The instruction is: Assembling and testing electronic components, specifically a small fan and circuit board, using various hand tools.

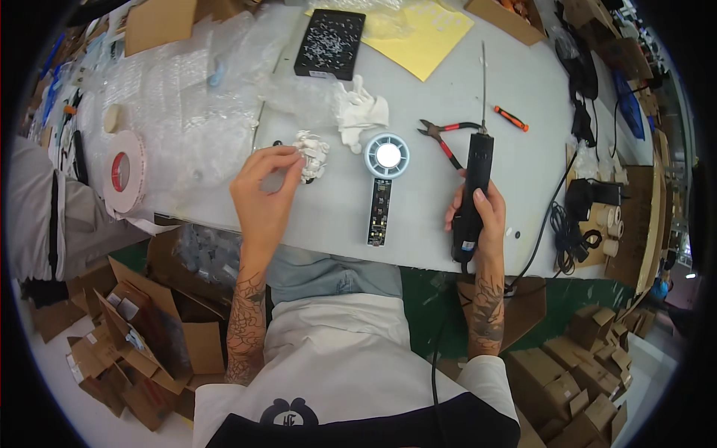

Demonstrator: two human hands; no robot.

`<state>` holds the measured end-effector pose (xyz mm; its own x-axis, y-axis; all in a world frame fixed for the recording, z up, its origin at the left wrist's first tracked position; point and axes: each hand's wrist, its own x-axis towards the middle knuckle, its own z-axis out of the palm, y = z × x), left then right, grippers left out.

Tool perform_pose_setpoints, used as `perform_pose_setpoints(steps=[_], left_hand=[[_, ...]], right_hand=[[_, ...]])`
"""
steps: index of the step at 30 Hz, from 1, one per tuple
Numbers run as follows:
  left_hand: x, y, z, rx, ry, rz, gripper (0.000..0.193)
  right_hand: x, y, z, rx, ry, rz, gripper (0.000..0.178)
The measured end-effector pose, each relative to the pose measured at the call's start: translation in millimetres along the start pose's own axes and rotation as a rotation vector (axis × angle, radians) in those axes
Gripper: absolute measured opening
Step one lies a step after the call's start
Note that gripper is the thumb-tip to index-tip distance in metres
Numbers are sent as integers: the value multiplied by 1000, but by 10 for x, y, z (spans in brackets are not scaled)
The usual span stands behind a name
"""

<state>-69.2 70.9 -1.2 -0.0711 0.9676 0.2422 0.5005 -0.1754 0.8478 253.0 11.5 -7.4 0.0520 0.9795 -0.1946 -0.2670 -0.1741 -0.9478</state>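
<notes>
My right hand [484, 209] is wrapped round a black electric screwdriver [476, 164], whose long thin bit points away from me. At the left, my left hand [265, 190] has its thumb and forefinger pinched together beside a small pile of white crumpled pieces [312, 155]. Whatever may be between those fingertips is too small to make out. Between my hands lies a light blue round fan head [387, 156] with a white centre. A narrow black circuit board [380, 213] extends from it toward me.
Red-handled cutters [448, 140] and a small orange-black screwdriver [511, 118] lie to the right. Behind are white gloves [361, 113], a black tray [330, 45] of tiny screws and a yellow sheet [426, 41]. Bubble wrap [187, 112] and a tape roll [125, 172] cover the left.
</notes>
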Motion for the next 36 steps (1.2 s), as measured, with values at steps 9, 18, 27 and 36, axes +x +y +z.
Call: perform_pose_setpoints(steps=[9, 18, 27, 36], left_hand=[[-1, 4, 40, 185, 65, 143, 21], [-429, 542, 269, -327, -141, -36, 46], [-227, 511, 594, -86, -308, -14, 62], [-253, 586, 642, 99, -360, 93, 63]], right_hand=[[32, -23, -44, 30, -94, 16, 41], [45, -517, -317, -849, 236, -77, 49], [424, -433, -940, -1815, 621, -349, 55], [235, -411, -372, -1515, 434, -689, 48]])
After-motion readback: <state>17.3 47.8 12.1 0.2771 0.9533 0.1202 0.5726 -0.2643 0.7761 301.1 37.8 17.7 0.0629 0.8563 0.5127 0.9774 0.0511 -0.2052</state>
